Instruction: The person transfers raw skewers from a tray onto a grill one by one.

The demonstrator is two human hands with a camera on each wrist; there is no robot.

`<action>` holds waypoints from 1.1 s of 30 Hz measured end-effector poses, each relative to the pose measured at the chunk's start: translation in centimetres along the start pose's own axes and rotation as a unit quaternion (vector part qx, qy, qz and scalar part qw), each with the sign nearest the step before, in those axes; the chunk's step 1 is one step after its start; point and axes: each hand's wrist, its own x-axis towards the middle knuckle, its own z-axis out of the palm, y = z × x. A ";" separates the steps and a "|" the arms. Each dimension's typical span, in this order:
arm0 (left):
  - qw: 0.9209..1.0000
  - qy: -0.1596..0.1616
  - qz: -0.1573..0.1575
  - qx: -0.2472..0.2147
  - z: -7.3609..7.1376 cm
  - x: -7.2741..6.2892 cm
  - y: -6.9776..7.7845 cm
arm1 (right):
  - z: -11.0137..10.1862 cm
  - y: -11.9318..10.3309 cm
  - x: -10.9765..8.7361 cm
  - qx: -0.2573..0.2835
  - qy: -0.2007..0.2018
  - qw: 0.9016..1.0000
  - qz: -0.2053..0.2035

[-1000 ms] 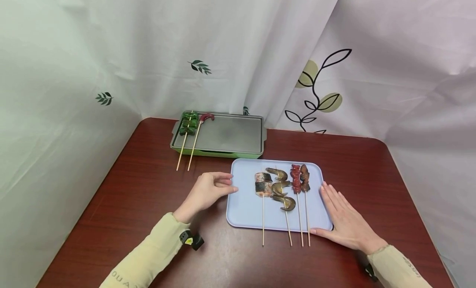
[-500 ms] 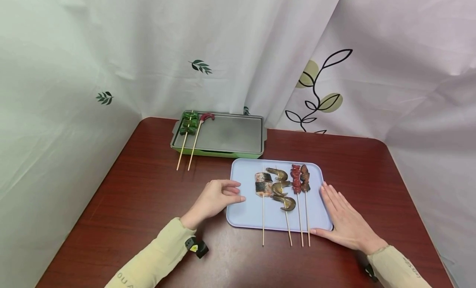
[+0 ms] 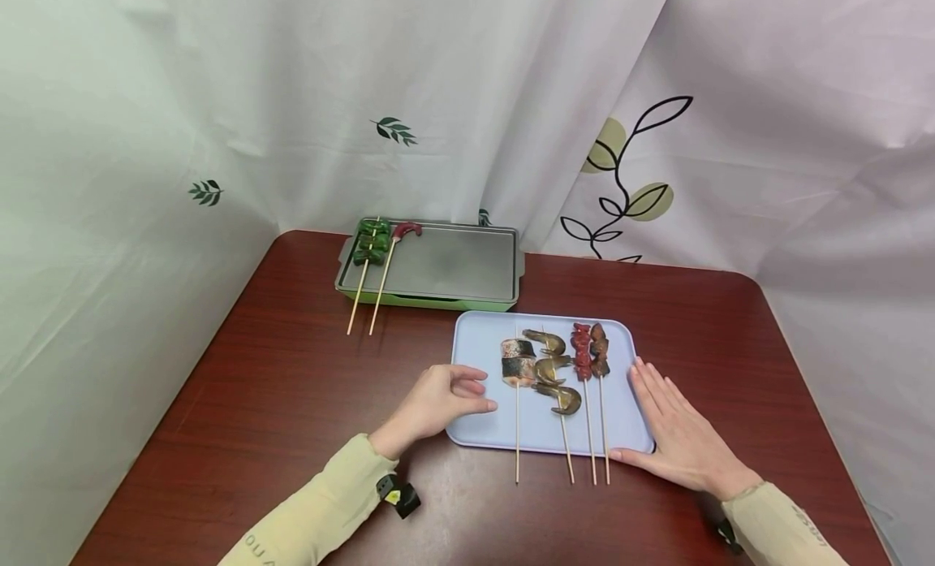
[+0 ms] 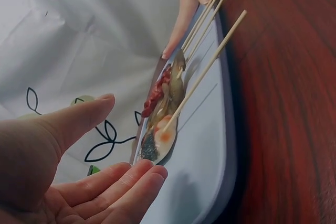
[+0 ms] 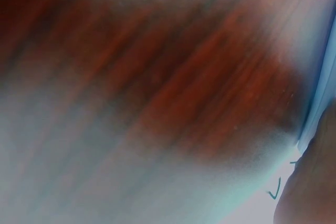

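My left hand hovers over the left part of the pale blue tray, thumb and fingers apart with nothing between them. Nearest to it is a fish skewer, its stick pointing to the front; the left wrist view shows the fish just beyond the fingertips. Right of the fish lie a shrimp skewer, a red meat skewer and a brown meat skewer. With fingers straight, my right hand rests against the tray's right edge, its thumb at the front corner.
Behind the tray stands a green grill with a grey plate. A green pepper skewer and a dark red curved piece on a skewer lie at its left, sticks overhanging the front. White curtains surround the brown table.
My left hand has moved right and toward the front, from the tray's left edge to over the tray near the fish skewer's stick. The right hand and the skewers have stayed put.
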 end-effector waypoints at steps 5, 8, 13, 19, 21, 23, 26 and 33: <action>1.000 -0.008 0.002 0.004 0.6 0.0 0.0 | 0.0 0.0 0.0 0.001 0.005 1.000 -0.004; 1.000 -0.014 -0.003 -0.004 1.1 0.0 0.0 | 0.0 0.0 0.0 0.001 0.006 1.000 -0.006; 0.999 -0.024 -0.006 -0.027 2.0 0.1 -0.2 | -0.1 -0.1 0.0 -0.001 0.011 1.000 -0.010; 0.998 -0.028 -0.007 -0.049 3.0 0.2 -0.3 | -0.2 -0.1 0.1 0.000 0.009 1.000 -0.009; 0.998 -0.028 -0.009 -0.048 3.3 0.3 -0.3 | -0.2 -0.1 0.1 0.000 0.009 1.000 -0.007; 0.998 -0.029 -0.013 -0.045 3.5 0.3 -0.3 | -0.3 -0.1 0.0 0.000 0.009 1.000 -0.007; 0.999 -0.030 -0.020 -0.038 3.9 0.3 -0.1 | -0.3 -0.1 0.0 0.000 0.009 1.000 -0.006; 0.994 -0.041 -0.052 -0.086 4.9 0.6 -0.2 | -0.2 -0.2 0.1 0.001 0.008 1.000 -0.007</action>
